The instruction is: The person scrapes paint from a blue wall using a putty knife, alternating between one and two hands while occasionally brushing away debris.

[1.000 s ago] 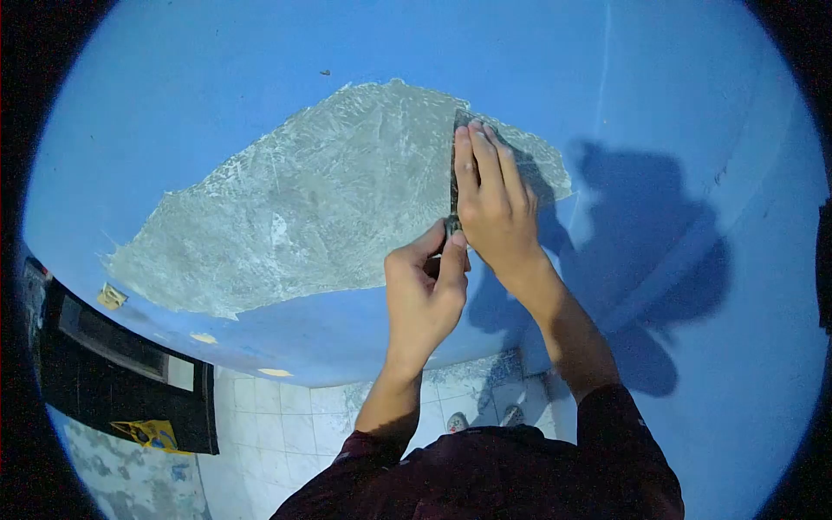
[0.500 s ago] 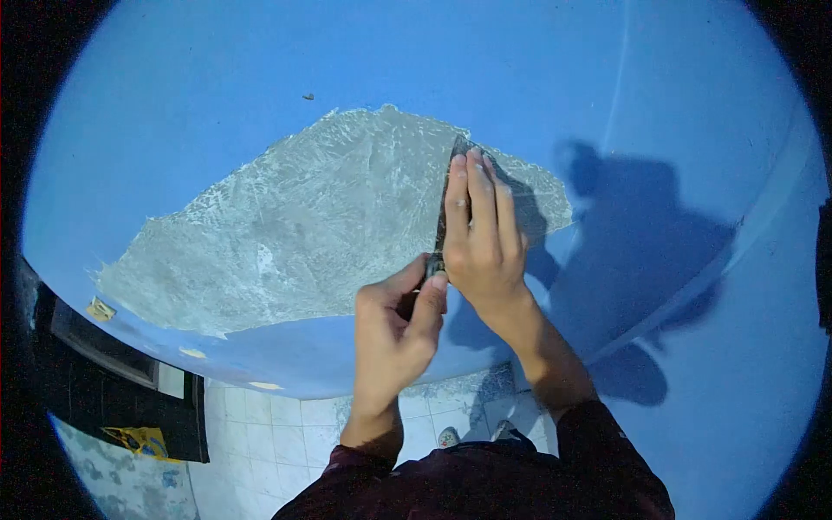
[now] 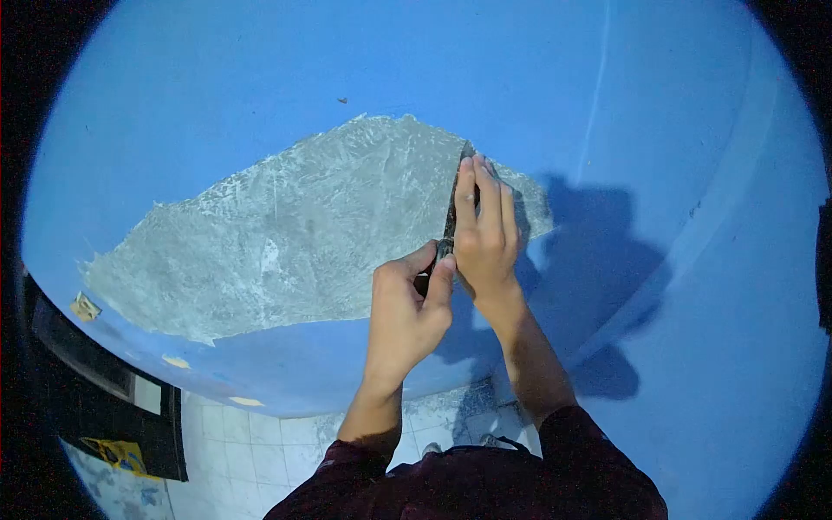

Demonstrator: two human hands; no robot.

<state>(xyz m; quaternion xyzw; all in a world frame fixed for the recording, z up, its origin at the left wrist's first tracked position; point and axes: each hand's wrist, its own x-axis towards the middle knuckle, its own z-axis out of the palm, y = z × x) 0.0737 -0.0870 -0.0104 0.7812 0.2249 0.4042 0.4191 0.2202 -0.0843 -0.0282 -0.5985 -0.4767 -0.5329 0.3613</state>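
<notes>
A dark, long-bladed scraper [image 3: 451, 208] lies against the right part of a rough grey patch [image 3: 329, 217] on the blue wall [image 3: 260, 78]. My left hand [image 3: 411, 303] is closed round its dark handle, thumb and forefinger pinching it near the blade. Stretched upward, the fingers of my right hand [image 3: 487, 225] press flat along the blade, their tips near its upper end. Both hands are close together, the left lower than the right. My right fingers partly cover the blade.
Shadows fall on the wall at the right. A small tan fitting [image 3: 85, 307] is on the wall at the far left. Below are white floor tiles [image 3: 251, 455], a dark frame [image 3: 104, 381] and a yellow item [image 3: 126, 456].
The view has shifted a little. Both hands and the scraper remain together at the right part of the patch, with the blade slightly lower on it.
</notes>
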